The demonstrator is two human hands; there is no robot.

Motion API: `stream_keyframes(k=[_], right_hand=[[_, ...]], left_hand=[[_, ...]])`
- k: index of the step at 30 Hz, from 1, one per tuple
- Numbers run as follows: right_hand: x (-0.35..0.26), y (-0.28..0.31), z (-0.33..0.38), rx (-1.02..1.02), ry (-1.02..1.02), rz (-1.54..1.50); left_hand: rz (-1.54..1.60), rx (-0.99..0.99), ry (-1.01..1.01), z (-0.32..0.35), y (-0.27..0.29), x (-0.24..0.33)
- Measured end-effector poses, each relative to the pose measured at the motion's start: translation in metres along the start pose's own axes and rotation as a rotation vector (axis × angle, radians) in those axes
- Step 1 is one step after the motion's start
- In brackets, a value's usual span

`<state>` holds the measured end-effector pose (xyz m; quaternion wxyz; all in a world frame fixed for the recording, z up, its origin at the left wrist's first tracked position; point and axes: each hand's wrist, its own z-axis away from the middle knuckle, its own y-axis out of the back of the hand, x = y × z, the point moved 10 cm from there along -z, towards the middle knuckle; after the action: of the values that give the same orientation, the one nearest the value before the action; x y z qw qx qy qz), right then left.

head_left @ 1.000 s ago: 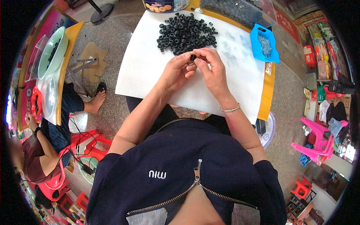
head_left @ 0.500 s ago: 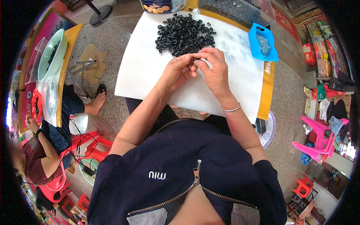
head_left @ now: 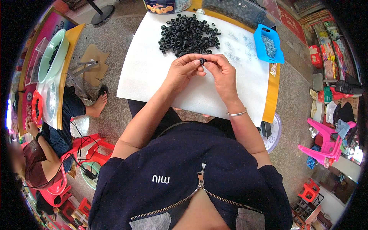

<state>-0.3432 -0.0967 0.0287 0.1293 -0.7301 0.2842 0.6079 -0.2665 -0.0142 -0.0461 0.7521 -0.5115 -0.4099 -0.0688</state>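
Note:
Between my fingertips is a small round black part (head_left: 202,61), much like the ones in the heap. My left hand (head_left: 183,71) pinches it from the left with thumb and forefinger. From the right, my right hand (head_left: 221,74) grips the same part with thumb and fingertips. Just beyond my hands lies a heap of small black ring-shaped parts (head_left: 184,34) on a white foam sheet (head_left: 153,76). Right of the heap, tiny metallic pieces (head_left: 234,48) are scattered on the sheet. A blue tray (head_left: 279,57) of small silvery pieces stands at the sheet's far right.
A clear plastic box (head_left: 241,11) of dark parts and a round tin (head_left: 166,7) stand at the table's far edge. On the left, another person (head_left: 48,165) sits by a table with a pale green basin (head_left: 63,50). A pink stool (head_left: 326,142) is on the right.
My right hand's fingers have lowered and drawn in toward my left fingertips. The black part between them now shows more clearly.

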Motion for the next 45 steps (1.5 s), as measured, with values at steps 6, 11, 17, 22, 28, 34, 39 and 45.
stream_keyframes(k=[6,11,17,22,28,34,39,45], right_hand=[[0.026,-0.001,0.003,0.016,-0.162,-0.208],[-0.002,-0.001,0.005,0.059,0.038,0.095],[0.004,0.001,0.005,0.049,0.012,0.138],[0.008,0.004,0.005,0.076,-0.034,0.105],[0.002,-0.001,0.010,0.115,-0.003,0.113],[0.017,0.016,0.012,0.154,-0.126,-0.133],[0.015,0.064,0.014,0.194,-0.170,-0.273],[0.019,0.213,0.038,0.400,-0.083,0.708]], left_hand=[[-0.048,-0.014,0.016,0.000,-0.004,-0.004],[0.016,0.003,0.006,-0.002,0.001,-0.002],[0.017,0.008,0.005,-0.002,-0.001,-0.002],[-0.020,-0.012,0.032,-0.002,-0.004,-0.003],[-0.073,0.012,-0.023,0.000,0.001,-0.002],[-0.135,-0.029,0.021,0.000,-0.016,-0.007],[-0.149,0.055,0.020,0.006,-0.005,0.003],[-0.146,-0.003,0.035,0.002,-0.013,-0.001]])
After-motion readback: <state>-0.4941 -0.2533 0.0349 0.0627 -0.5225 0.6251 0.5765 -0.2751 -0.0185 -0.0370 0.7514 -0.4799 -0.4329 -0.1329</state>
